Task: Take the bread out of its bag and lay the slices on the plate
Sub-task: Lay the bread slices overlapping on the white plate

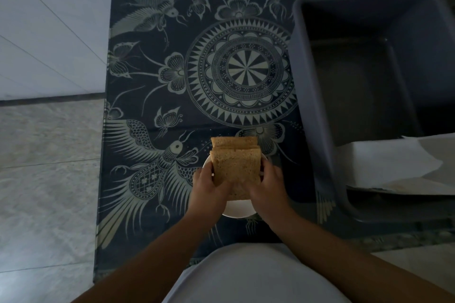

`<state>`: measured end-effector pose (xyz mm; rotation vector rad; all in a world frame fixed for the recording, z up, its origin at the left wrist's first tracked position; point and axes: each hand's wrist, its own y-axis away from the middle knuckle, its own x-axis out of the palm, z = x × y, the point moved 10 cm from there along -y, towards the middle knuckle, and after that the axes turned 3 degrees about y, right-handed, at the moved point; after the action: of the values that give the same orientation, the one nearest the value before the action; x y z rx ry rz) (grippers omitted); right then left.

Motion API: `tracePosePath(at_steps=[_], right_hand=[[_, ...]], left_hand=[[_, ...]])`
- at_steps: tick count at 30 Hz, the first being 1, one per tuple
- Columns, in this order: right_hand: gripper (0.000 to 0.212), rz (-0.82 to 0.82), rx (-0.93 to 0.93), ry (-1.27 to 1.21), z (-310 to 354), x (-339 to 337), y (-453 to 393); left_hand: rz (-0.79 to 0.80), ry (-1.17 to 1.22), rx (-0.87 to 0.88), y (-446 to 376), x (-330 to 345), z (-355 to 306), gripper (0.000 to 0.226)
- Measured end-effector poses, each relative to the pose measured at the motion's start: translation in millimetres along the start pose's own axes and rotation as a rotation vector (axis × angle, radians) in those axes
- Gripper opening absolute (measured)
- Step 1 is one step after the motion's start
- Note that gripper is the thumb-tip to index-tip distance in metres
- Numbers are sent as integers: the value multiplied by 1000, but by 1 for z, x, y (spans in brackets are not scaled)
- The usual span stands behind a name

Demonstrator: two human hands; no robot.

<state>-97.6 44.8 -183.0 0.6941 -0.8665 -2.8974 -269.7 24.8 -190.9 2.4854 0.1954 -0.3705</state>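
A stack of brown bread slices (235, 161) sits over a small white plate (237, 211) near the front of the table. My left hand (209, 188) grips the stack's left side and my right hand (267, 186) grips its right side. The top slice tilts toward me, and further slices show behind it at the far edge. The plate is mostly hidden under the bread and my hands. No bread bag is clearly visible around the slices.
The table carries a dark cloth (172, 69) with pale bird and mandala prints. A large dark plastic tub (369, 81) stands at the right, with white paper (394, 162) lying across its near part. Tiled floor lies to the left.
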Motion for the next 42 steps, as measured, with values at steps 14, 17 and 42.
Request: tracePosePath(at_steps=[14, 17, 42], right_hand=[[62, 13, 3, 75, -12, 4, 14], [63, 15, 22, 56, -14, 3, 14], [58, -18, -91, -2, -24, 3, 51]], left_hand=[[78, -22, -7, 10, 7, 13, 60], [65, -27, -12, 10, 3, 12, 72], [54, -6, 76, 44, 6, 25, 55]])
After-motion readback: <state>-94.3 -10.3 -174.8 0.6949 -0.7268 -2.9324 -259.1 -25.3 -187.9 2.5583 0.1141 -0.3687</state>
